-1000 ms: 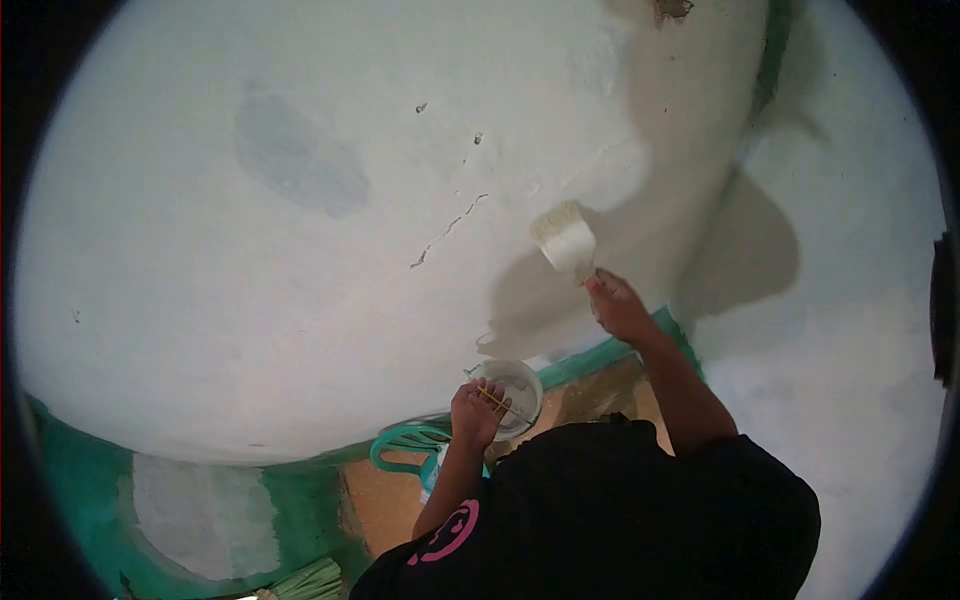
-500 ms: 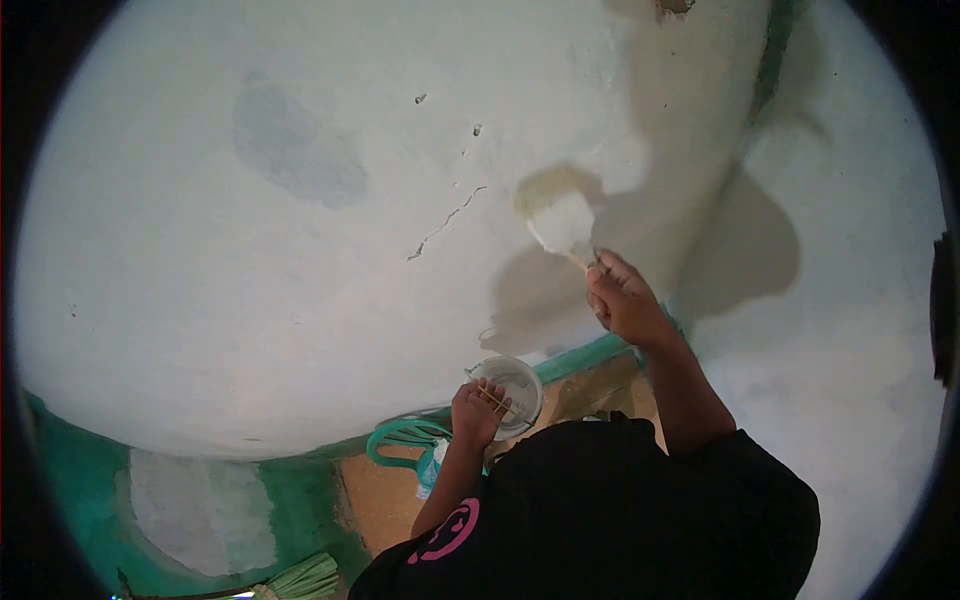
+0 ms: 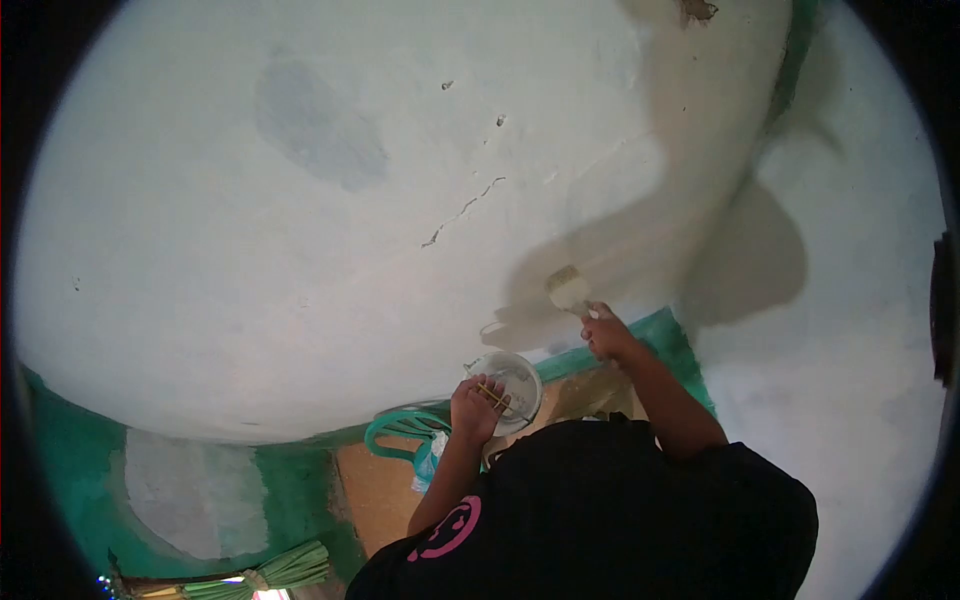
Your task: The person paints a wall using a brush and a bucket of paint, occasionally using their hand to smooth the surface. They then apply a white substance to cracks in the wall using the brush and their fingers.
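My right hand (image 3: 606,335) grips the handle of a wide paintbrush (image 3: 567,289), whose bristles press against the white wall (image 3: 300,260) low down, close to the green band at its base. My left hand (image 3: 477,408) holds a small round white paint tub (image 3: 510,382) by its rim, with a thin yellow stick lying across the fingers. The tub sits just left of and below the brush. A dark crack (image 3: 462,212) runs through the wall above and left of the brush.
A green painted band (image 3: 70,470) runs along the wall's foot. A green plastic chair (image 3: 405,435) stands below my left hand on the brown floor. A bundle of green broom straws (image 3: 270,572) lies bottom left. A grey patch (image 3: 320,125) marks the upper wall.
My right hand has drawn the brush down the wall from near the crack to just above the green band. My left hand and the tub stayed put.
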`<act>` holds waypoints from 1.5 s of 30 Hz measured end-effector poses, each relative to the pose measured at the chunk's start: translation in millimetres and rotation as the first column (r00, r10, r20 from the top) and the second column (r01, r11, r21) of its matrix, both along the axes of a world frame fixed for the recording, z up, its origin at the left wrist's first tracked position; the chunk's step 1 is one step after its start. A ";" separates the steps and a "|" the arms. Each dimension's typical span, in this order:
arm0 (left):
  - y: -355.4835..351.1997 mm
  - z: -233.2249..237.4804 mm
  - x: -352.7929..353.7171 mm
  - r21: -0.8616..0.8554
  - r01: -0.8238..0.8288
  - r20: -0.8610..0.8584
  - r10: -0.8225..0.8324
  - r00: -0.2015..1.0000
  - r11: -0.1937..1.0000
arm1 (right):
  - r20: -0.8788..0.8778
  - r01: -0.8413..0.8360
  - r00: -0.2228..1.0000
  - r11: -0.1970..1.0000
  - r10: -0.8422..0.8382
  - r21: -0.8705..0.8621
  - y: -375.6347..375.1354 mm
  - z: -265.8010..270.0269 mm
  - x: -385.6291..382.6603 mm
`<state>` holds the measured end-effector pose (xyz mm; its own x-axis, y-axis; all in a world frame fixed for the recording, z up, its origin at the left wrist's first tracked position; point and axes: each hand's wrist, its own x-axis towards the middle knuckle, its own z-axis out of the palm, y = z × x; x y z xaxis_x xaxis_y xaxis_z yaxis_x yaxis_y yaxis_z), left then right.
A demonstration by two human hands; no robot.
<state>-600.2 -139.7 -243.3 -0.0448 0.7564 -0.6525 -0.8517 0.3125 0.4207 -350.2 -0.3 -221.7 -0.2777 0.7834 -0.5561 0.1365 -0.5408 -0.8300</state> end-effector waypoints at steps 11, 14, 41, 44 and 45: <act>5.5 -4.5 -1.2 -0.026 0.028 -0.010 -0.028 1.000 0.999 | -0.315 0.051 0.948 0.958 0.043 0.282 3.4 118.2 14.2; 5.9 -14.4 -4.6 0.010 0.049 -0.001 -0.049 0.999 0.999 | -0.238 0.075 0.971 0.985 -0.036 0.156 1.7 67.3 10.3; 11.3 -10.1 -0.9 -0.006 0.065 -0.030 -0.066 0.997 0.998 | -0.410 0.221 0.890 0.975 -0.199 0.006 9.9 -16.1 36.8; 10.6 -19.8 -5.4 0.025 0.086 0.007 -0.086 0.996 0.996 | -0.191 0.146 0.965 0.974 -0.179 -0.173 18.7 9.5 48.4; 11.1 -16.7 -2.7 0.021 0.097 0.011 -0.097 0.995 0.995 | -0.143 0.116 0.982 0.992 -0.122 -0.049 25.3 22.8 51.4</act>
